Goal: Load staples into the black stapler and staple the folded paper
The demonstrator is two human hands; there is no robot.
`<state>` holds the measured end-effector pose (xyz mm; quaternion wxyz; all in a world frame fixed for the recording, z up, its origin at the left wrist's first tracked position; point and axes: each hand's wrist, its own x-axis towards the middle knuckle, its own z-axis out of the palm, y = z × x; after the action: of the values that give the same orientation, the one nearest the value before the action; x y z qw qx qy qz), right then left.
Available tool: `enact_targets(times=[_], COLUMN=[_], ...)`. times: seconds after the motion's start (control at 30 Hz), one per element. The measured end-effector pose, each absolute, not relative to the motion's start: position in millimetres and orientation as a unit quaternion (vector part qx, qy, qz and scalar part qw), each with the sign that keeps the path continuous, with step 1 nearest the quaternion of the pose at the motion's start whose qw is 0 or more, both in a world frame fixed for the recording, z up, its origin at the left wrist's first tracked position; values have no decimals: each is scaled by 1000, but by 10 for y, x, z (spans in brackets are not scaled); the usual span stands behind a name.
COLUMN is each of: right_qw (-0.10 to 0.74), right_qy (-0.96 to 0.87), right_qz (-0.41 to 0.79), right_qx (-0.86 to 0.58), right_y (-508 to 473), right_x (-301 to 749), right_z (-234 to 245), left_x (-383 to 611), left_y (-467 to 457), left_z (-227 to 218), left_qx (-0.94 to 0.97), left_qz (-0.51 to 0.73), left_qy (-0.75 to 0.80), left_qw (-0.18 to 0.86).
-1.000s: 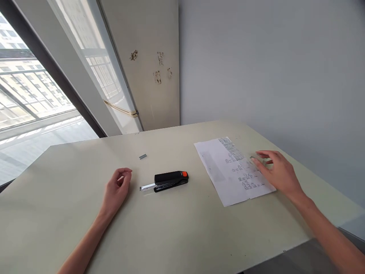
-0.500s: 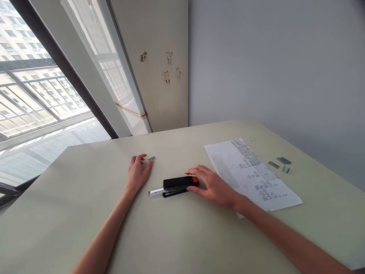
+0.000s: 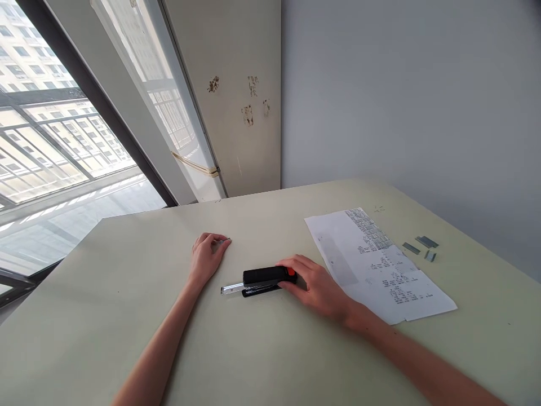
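A black stapler (image 3: pixel 264 276) with a red-orange patch at its right end lies on the table, its metal staple tray sticking out to the left. My right hand (image 3: pixel 315 285) is closed round the stapler's right end, thumb low and fingers on top. Farther back and to the left, my left hand (image 3: pixel 207 256) rests on the table with thumb and fingers pinched on a small strip of staples (image 3: pixel 220 242), mostly hidden by the fingers.
A printed sheet of paper (image 3: pixel 342 248) lies right of the stapler, under my right forearm. Several staple strips (image 3: pixel 426 242) lie at the far right of the table (image 3: pixel 236 349), and loose staples (image 3: pixel 379 209) behind the paper. A refrigerator (image 3: pixel 240 146) and a wall border the table's back.
My left fingers have closed on the staple strip that lay beside them. My right hand has tightened round the stapler's end. The view has shifted slightly.
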<state>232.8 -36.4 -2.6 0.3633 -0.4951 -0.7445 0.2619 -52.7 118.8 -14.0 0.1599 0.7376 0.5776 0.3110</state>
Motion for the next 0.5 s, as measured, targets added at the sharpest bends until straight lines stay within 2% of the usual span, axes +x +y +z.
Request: enact_targets(times=[0.33, 0.5], right_qw=[372, 378], right_qy=[-738, -729], right_qz=[269, 286], right_qx=[-495, -495], right_y=[-385, -386], right_x=[2301, 2278], right_z=[-45, -31], left_x=[-460, -127], left_y=[567, 327], left_z=[56, 150], left_qx=[653, 545], left_qz=[405, 514], left_qy=[601, 463], left_qw=[220, 473])
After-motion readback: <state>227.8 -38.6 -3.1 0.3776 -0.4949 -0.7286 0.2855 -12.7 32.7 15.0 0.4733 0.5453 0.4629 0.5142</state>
